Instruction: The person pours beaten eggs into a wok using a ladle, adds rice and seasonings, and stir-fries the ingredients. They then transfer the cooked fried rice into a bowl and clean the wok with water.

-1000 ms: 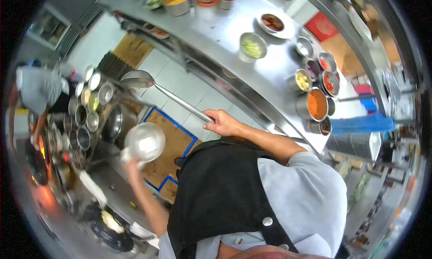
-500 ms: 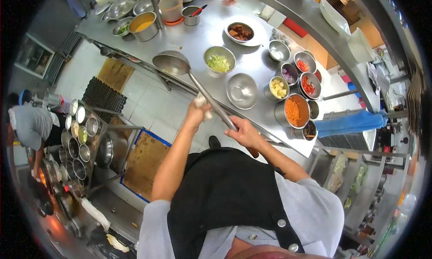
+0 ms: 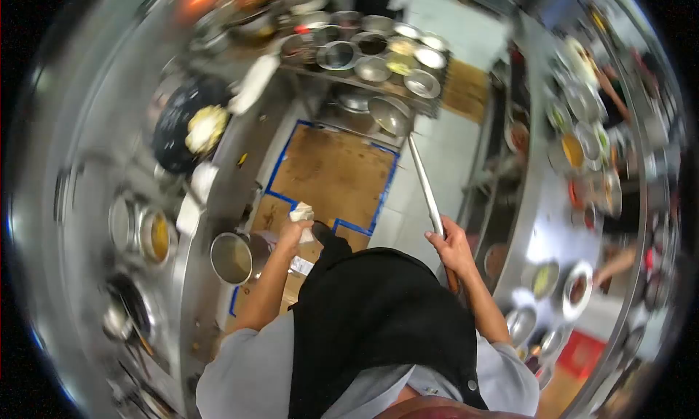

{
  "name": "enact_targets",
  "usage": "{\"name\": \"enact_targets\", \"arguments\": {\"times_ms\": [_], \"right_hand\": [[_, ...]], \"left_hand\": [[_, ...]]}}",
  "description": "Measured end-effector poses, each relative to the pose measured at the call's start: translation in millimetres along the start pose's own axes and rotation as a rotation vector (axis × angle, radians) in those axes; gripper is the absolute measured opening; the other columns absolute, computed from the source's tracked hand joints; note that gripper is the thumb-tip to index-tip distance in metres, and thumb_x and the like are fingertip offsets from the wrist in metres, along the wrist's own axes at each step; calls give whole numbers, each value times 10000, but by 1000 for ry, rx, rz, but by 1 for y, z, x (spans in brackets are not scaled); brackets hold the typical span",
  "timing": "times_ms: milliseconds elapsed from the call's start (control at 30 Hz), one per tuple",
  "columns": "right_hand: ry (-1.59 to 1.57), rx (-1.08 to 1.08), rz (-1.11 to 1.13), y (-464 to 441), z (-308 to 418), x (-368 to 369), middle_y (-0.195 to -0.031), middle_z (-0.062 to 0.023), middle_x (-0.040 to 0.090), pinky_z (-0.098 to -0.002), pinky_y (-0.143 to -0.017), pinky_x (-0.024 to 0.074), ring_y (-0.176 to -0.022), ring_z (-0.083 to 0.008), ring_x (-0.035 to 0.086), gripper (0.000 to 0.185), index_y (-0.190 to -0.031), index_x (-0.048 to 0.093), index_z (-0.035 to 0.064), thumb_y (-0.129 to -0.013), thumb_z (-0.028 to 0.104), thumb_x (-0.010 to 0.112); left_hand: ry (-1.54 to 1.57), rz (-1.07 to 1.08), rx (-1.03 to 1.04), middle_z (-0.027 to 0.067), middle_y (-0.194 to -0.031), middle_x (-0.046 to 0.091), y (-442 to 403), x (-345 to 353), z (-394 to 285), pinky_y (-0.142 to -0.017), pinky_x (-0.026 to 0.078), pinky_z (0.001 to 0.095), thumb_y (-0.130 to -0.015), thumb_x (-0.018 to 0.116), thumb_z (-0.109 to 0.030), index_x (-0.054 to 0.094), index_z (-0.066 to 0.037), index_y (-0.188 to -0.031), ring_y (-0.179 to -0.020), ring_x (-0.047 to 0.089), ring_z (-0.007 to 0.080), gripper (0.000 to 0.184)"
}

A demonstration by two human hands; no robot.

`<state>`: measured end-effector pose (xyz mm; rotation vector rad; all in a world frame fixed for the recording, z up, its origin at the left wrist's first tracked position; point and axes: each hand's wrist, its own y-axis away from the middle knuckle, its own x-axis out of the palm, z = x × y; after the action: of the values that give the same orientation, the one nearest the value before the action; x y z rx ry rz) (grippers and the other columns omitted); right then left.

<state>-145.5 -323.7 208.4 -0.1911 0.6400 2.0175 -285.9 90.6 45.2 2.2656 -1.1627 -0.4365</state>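
My right hand (image 3: 455, 248) is closed around the long handle of a large metal ladle (image 3: 424, 180). The ladle slants up and away, its round bowl at the far end, in front of the metal rack of bowls. A bunched white cloth (image 3: 301, 213) is gripped in my left hand (image 3: 293, 235), low on the left and apart from the ladle. Near that hand, a tall metal pot (image 3: 232, 259) holds some liquid.
On the left range sits a dark wok (image 3: 169, 131) with pale yellow food inside. Cardboard (image 3: 328, 164) edged with blue tape covers the floor. The steel counter (image 3: 535, 226) on the right carries bowls; another person's arm (image 3: 617, 265) reaches to a white plate there.
My view and body have turned left, from the counter toward the range. The left hand with the cloth has come away from the ladle; the right hand still holds the handle.
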Motion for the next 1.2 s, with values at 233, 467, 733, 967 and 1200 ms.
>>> {"name": "enact_targets", "arguments": {"times_ms": [233, 467, 733, 967, 1200], "right_hand": [[273, -636, 347, -176, 217, 162, -1167, -268, 678, -386, -895, 513, -1030, -350, 700, 691, -1523, 392, -1, -905, 107, 682], [869, -761, 614, -341, 327, 380, -1059, -316, 677, -502, -915, 508, -1045, -459, 651, 694, -1526, 390, 34, -888, 153, 634], [853, -818, 542, -392, 338, 409, -1015, -295, 690, -513, -904, 518, -982, -453, 668, 705, -1535, 398, 83, -877, 180, 631], [375, -726, 484, -479, 286, 329, -1060, -258, 715, -442, -888, 551, -975, -386, 708, 563, -1306, 630, -16, -913, 378, 713], [337, -584, -246, -658, 227, 220, -1410, -241, 519, -463, -1008, 488, -1231, -402, 577, 1013, -1508, 368, 34, -729, 432, 879]], "left_hand": [[429, -284, -59, 88, -841, 695, 4, -108, 23, -606, 525, 354, -785, 720, -46, 670, 5, -1053, -703, 673, 212, 278], [143, -346, -92, 76, -873, 716, -43, -178, 10, -669, 523, 372, -731, 755, -103, 706, -21, -1014, -755, 666, 231, 299], [202, -621, -126, 52, -966, 712, -54, -225, 19, -708, 513, 322, -787, 722, -110, 712, -41, -1105, -823, 661, 168, 326], [940, -231, -192, 120, -1186, 683, -91, -223, 97, -920, 538, 472, -958, 642, -401, 597, -145, -1334, -1077, 666, 338, 457], [1326, -193, 211, 143, -1323, 618, -115, -65, -177, -1057, 449, 555, -953, 588, -568, 523, -215, -1407, -1262, 564, 379, 579]]}}
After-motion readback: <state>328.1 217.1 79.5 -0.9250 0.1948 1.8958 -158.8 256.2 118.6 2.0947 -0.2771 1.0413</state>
